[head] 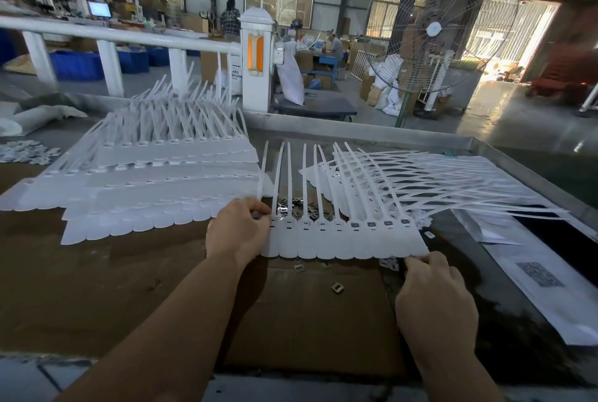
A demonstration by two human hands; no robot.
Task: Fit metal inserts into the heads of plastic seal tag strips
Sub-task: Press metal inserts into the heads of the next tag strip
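The left hand [238,228] pinches the 9 o'clock end of the joined strip of seal tags [343,241] lying mid-tabletop [97,272]; the right hand [433,291] pinches its 4 o'clock corner. It looks light and floppy, best held by both ends. Loose metal inserts [307,205] lie at 12 o'clock.

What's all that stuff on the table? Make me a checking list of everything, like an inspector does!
Surface: brown work table with a cardboard sheet in front.
Job's things: strip of white seal tags held flat; some heads show dark inserts. Metal inserts heaped behind it, loose ones on the cardboard.
Clutter: stacked tag strips at left, fanned tag strips at right, printed bag by the right edge.
Grippers: left hand pinches the strip's left end; right hand pinches its right corner.
Cables: nothing seen.
Surroundings: white railing, big fan, workers far behind.
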